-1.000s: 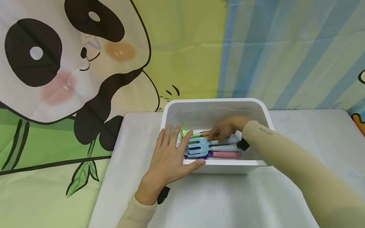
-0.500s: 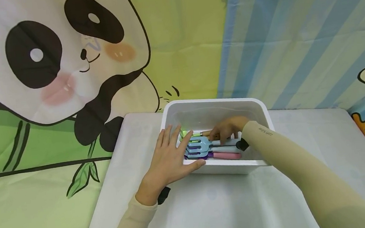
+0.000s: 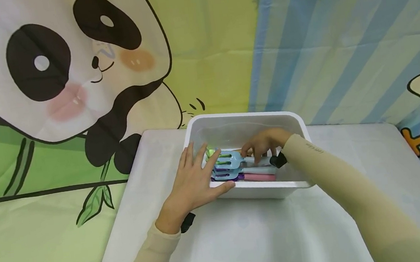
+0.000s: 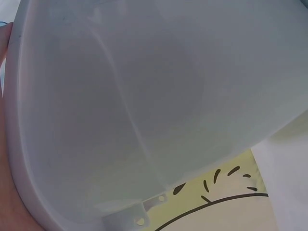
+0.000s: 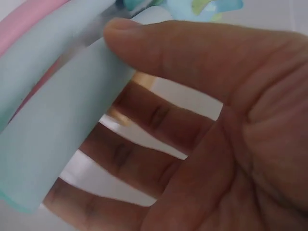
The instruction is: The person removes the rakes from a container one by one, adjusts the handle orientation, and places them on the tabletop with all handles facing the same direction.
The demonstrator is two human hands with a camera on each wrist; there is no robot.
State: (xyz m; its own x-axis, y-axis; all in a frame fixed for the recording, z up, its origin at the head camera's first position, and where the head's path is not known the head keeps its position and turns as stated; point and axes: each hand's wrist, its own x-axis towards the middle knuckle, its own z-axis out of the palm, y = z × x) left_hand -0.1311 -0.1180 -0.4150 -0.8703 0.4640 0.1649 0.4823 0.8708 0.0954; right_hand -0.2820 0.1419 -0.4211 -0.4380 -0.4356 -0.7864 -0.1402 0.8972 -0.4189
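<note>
My right hand (image 3: 263, 142) reaches inside the white plastic bin (image 3: 251, 195) and holds a light blue hand fork (image 3: 231, 159) by its handle. In the right wrist view the thumb lies on the pale blue-green handle (image 5: 57, 120), with the fingers curled behind it. The fork's tined head points left, above a second light blue fork (image 3: 227, 174). Beside them lie a pink handle (image 3: 259, 177) and a green tool (image 3: 210, 152), partly hidden. My left hand (image 3: 195, 179) rests on the bin's left front rim, fingers spread; in the left wrist view only its edge shows.
The bin stands on a white-covered table (image 3: 244, 238), close to the backdrop cloth (image 3: 217, 53) with a printed panda. The bin's outer wall (image 4: 144, 96) fills most of the left wrist view.
My right hand has taken hold of the upper light blue fork and shifted it slightly back, away from the second fork. The left hand stays at the rim.
</note>
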